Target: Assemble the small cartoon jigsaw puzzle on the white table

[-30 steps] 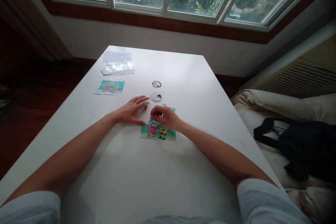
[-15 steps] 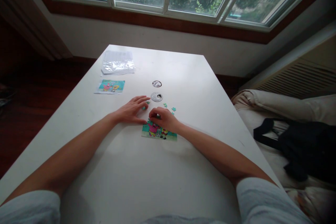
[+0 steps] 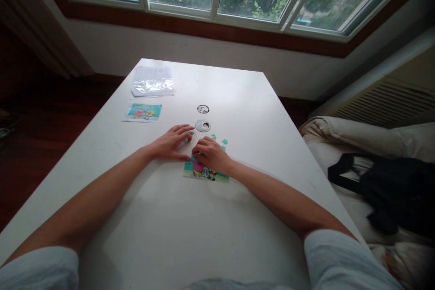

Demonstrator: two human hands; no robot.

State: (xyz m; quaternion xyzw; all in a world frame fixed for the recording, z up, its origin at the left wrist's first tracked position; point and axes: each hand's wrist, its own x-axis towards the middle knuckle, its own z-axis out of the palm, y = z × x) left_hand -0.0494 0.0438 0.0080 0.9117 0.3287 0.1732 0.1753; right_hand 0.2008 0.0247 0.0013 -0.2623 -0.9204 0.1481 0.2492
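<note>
A small cartoon jigsaw puzzle lies partly assembled on the white table. My right hand rests on its upper edge with the fingers curled down and pressed onto the pieces; whether a piece sits under the fingertips is hidden. My left hand lies flat on the table just left of the puzzle, fingers stretched out and holding nothing. A few loose teal pieces sit just beyond my right hand, and another teal piece lies by my left fingertips.
A printed picture of the puzzle and a clear plastic bag lie at the table's far left. Two round cable-hole caps sit past my hands. A cushion with a black bag lies to the right; windows run along the back.
My right hand has come down from a raised pinch and moved slightly left, its fingers now pressed onto the puzzle's upper edge. My left hand has stayed put.
</note>
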